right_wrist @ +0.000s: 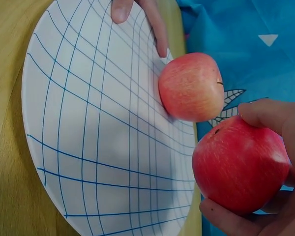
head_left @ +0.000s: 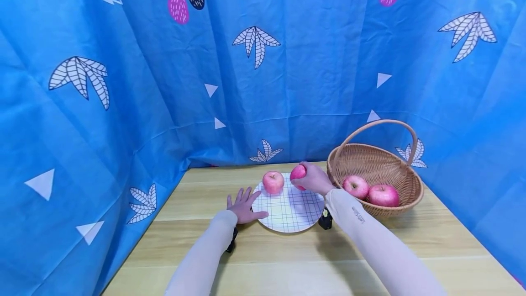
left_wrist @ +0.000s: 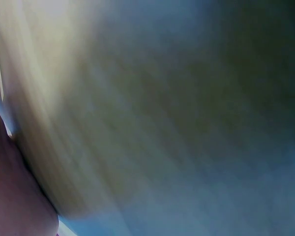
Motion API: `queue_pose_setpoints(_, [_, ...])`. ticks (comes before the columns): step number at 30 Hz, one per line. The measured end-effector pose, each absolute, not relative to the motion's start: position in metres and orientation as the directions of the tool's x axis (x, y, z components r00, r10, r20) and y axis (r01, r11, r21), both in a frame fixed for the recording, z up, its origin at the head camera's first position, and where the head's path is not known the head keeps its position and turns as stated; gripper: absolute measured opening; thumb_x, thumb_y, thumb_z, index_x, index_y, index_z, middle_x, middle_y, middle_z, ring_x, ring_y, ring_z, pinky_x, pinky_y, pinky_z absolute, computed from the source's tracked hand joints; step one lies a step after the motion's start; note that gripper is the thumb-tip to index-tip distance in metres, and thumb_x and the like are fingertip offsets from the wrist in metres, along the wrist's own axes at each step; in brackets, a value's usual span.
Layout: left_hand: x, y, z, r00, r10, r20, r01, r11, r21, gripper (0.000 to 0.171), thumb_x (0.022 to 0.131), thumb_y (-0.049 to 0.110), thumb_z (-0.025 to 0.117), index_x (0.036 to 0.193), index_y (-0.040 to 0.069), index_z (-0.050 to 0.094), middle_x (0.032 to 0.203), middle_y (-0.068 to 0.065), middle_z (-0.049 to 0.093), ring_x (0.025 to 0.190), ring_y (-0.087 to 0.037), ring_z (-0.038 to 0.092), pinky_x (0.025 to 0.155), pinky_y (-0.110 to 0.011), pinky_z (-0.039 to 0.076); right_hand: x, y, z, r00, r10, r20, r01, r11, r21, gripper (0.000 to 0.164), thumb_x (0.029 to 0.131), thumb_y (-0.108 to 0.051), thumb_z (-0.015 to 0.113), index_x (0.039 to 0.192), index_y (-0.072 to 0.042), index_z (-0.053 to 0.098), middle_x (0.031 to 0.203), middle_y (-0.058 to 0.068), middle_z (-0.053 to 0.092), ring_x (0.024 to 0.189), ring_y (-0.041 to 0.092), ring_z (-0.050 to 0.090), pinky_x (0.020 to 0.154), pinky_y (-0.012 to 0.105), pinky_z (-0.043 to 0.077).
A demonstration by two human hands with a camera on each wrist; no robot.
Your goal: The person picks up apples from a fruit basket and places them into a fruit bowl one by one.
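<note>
My right hand (head_left: 315,179) grips a red apple (right_wrist: 240,164) over the right back part of a white plate (head_left: 283,211) with a blue grid. Thumb and fingers curl round the fruit in the right wrist view. A paler pink apple (head_left: 273,182) sits on the plate toward its back left. At the plate's left rim, my left hand (head_left: 244,206) lies with fingers spread, its thumb reaching over the edge. The left wrist view is blurred and shows mostly table, with part of the left hand (left_wrist: 17,191) at its lower left.
To the right of the plate stands a wicker basket (head_left: 370,154) with a tall arched handle. Two apples lie in it, one on the left (head_left: 355,187) and one on the right (head_left: 384,195). A blue patterned curtain (head_left: 263,99) hangs behind and beside the wooden table (head_left: 279,259).
</note>
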State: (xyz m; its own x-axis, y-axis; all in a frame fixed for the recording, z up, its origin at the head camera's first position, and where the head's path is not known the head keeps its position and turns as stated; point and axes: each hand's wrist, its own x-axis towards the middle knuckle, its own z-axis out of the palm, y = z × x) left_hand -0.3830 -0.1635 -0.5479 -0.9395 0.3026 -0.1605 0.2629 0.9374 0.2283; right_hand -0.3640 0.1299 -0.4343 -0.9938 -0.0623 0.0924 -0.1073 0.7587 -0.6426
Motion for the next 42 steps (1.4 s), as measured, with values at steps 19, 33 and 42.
queue_pose_setpoints(19, [-0.384,-0.159,-0.554,-0.937,0.307,-0.168,0.264,0.934,0.240,0.109,0.068,0.100,0.038,0.160,0.045,0.014,0.172,0.001,0.003,0.157,-0.032,-0.004,0.117,-0.070,-0.009,-0.377,0.134,-0.460,-0.993,-0.039,0.109,-0.095,0.814,-0.573,0.080,0.079,-0.036,0.081,0.148,-0.011,0.048,0.127,0.017,0.066,0.108,0.031,0.066,0.092,0.048,0.054])
queue_pose_setpoints(33, [-0.386,-0.160,-0.552,-0.936,0.307,-0.172,0.264,0.936,0.233,0.112,0.067,0.102,0.036,0.160,0.044,0.014,0.172,0.000,0.002,0.157,-0.033,-0.004,0.118,-0.070,-0.009,-0.386,0.134,-0.474,-0.987,-0.070,0.146,-0.141,0.815,-0.562,0.081,0.080,-0.033,0.083,0.148,-0.009,0.047,0.132,0.021,0.063,0.116,0.037,0.063,0.097,0.052,0.052])
queue_pose_setpoints(42, [-0.390,-0.163,-0.554,-0.941,0.294,-0.167,0.256,0.942,0.215,0.110,0.068,0.101,0.035,0.160,0.046,0.013,0.172,0.002,0.002,0.157,-0.031,-0.005,0.118,-0.069,-0.008,-0.389,0.128,-0.473,-0.986,-0.076,0.149,-0.148,0.807,-0.571,0.061,0.096,-0.042,0.064,0.148,-0.012,0.050,0.133,0.019,0.063,0.122,0.036,0.061,0.100,0.052,0.051])
